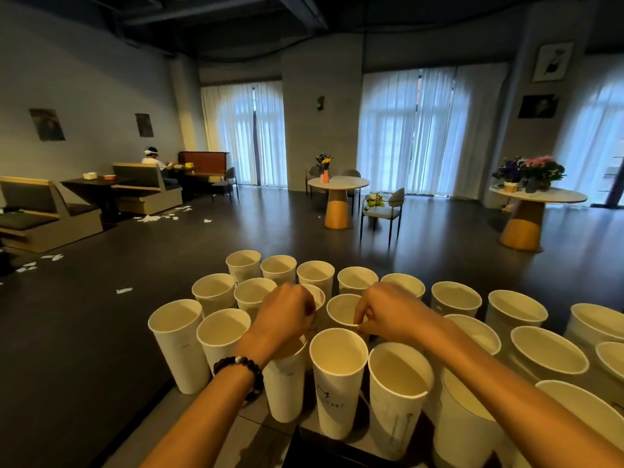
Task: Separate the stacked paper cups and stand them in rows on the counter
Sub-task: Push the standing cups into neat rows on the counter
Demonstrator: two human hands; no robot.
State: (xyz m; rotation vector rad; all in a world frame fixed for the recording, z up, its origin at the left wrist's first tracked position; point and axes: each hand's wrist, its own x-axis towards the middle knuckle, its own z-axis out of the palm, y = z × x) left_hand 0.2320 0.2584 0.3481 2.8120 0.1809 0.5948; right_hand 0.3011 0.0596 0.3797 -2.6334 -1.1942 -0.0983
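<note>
Several tall white paper cups (338,376) stand upright in rows on the counter (250,430), mouths up. My left hand (287,315), with a dark bead bracelet on its wrist, curls its fingers over the rim of a middle-row cup (317,297) that it mostly hides. My right hand (388,312) pinches the near rim of the neighbouring cup (342,309) with fingertips and thumb. Both cups stand among the others in the second row from the back.
Wider white paper bowls or cups (548,349) crowd the right side of the counter. The counter's left edge drops to a dark floor. Beyond are round tables (337,184) with flowers, a chair (385,211), booth seats (145,187) with a seated person, and paper scraps on the floor.
</note>
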